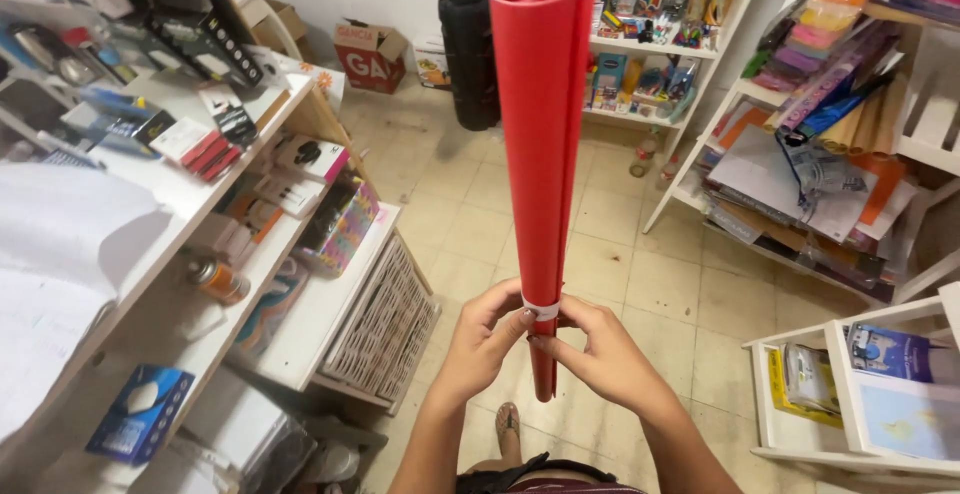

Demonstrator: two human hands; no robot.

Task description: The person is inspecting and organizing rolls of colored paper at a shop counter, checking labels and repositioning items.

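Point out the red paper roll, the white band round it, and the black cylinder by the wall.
red paper roll [540,124], head view, mid-length of the roll
white band [541,308], head view, front of the band
black cylinder [468,54], head view, its side

Bright, even indoor light, soft and white, apparently from above. Only faint shadows under the shelves [300,354] and on the tiled floor [640,284]. Mild glare on the white paper [60,244] at left, nearly washed out. Strong wide-angle bending at the edges. Sharp centre, slightly soft corners.
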